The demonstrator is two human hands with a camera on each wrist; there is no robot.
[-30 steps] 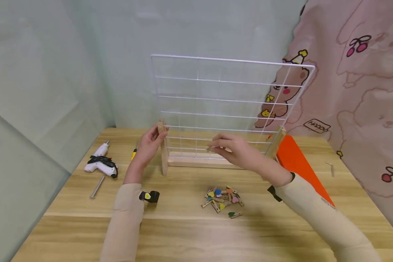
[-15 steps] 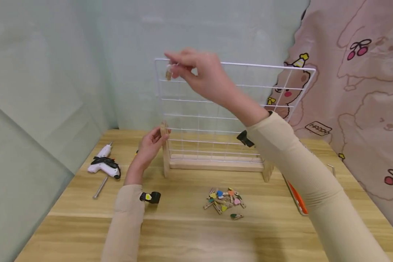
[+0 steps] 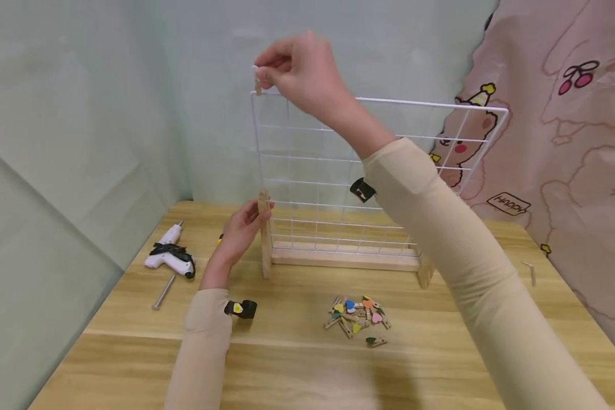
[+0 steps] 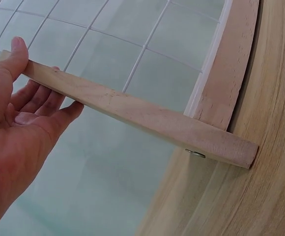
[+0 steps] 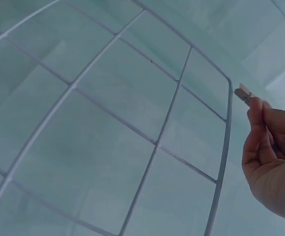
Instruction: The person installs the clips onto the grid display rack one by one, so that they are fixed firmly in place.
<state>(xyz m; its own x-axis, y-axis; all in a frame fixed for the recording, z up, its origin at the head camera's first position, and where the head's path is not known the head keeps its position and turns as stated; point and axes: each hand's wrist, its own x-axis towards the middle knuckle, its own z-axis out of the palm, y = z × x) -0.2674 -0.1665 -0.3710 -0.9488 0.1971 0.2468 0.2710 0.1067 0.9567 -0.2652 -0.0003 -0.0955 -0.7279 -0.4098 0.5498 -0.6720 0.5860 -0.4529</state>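
My right hand point(image 3: 307, 74) pinches a small wooden clothespin point(image 3: 258, 86) just over the top left corner of the white wire grid point(image 3: 410, 103). In the right wrist view, the tip of this clothespin point(image 5: 242, 94) points toward the grid's corner, a short gap from the wire. A pale heart shape shows at its upper end in the head view. My left hand point(image 3: 242, 230) grips the upper part of the left wooden upright point(image 3: 265, 245), thumb on one side and fingers on the other, as the left wrist view shows. The grid stands upright in its wooden base point(image 3: 345, 259).
Several clothespins with coloured hearts lie in a pile point(image 3: 356, 314) in front of the stand, one green-hearted clothespin point(image 3: 376, 341) apart from it. A glue gun point(image 3: 170, 253) and a metal bolt point(image 3: 164, 292) lie at left. At right lies a hex key point(image 3: 531, 272).
My right hand has risen from low before the grid, moving left and up with the clothespin to the top left corner. The left hand keeps its grip on the upright.
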